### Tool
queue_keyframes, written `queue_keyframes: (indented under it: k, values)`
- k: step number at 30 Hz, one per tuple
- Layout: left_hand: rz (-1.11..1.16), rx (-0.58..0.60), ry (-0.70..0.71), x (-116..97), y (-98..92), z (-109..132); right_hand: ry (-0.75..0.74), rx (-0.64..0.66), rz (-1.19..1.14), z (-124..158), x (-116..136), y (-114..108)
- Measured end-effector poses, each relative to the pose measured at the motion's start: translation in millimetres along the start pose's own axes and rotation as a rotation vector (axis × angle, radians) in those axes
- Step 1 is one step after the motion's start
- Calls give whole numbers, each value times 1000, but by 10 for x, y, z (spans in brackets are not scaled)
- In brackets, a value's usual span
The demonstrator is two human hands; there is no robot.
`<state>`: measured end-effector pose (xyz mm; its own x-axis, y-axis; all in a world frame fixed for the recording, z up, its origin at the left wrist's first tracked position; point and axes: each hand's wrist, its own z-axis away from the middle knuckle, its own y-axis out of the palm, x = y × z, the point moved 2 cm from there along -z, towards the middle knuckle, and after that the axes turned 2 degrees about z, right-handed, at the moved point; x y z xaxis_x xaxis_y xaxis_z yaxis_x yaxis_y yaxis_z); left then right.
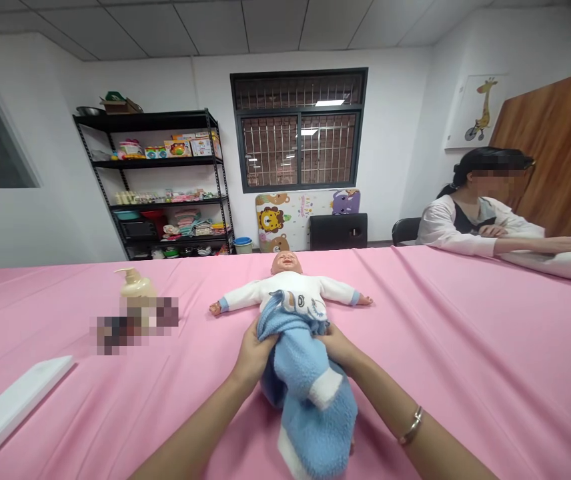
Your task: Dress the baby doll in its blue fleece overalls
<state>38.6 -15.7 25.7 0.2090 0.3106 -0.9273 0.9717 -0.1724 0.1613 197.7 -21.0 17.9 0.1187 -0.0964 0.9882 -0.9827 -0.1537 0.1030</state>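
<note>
A baby doll [285, 264] lies on its back on the pink cloth, its head away from me and its arms spread. It wears a white long-sleeved top [245, 293] with blue cuffs and a printed front. Bunched over its lower body are light blue fleece trousers [315, 413] with white cuffs. My left hand [255, 353] is closed on the left edge of their waist, thumb on the fabric. On the opposite edge, my right hand [338, 347] grips the same trousers. The doll's legs are mostly hidden by the fabric.
A pink cloth [465, 353] covers the wide table. To the left stand a cream pump bottle [135, 285], some blurred-out items [120, 333] and a white flat device [20, 403]. Another person [475, 207] sits at the far right, arms on the table. Shelves [160, 163] stand behind.
</note>
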Motion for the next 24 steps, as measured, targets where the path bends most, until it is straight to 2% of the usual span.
queue_keyframes:
  k: [3, 6, 8, 12, 16, 18, 20, 22, 24]
  values:
    - [-12, -69, 0, 22, -16, -25, 41, 50, 28, 0, 2, 8]
    - [-49, -140, -25, 89, -42, -32, 15, 66, 96, -18, 20, 9]
    - [-89, -174, -28, 137, -57, -20, -7, 124, 134, -16, 45, 27]
    - [-203, -151, 2, 176, -52, 34, -85, 283, 210, 33, 116, 96]
    - [-355, -108, 79, 129, -123, -5, -27, 221, 239, 48, 100, 119]
    - [-470, -39, 68, 87, -223, -96, -5, 179, 251, 38, 75, 118]
    - [-616, -25, 38, 6, -362, -202, -12, 152, 237, 25, 62, 115]
    - [-763, -143, 82, -144, -492, -273, -5, 126, 190, 15, 59, 106]
    - [-826, -250, 169, -322, -540, -276, 25, 105, 151, 9, 58, 92]
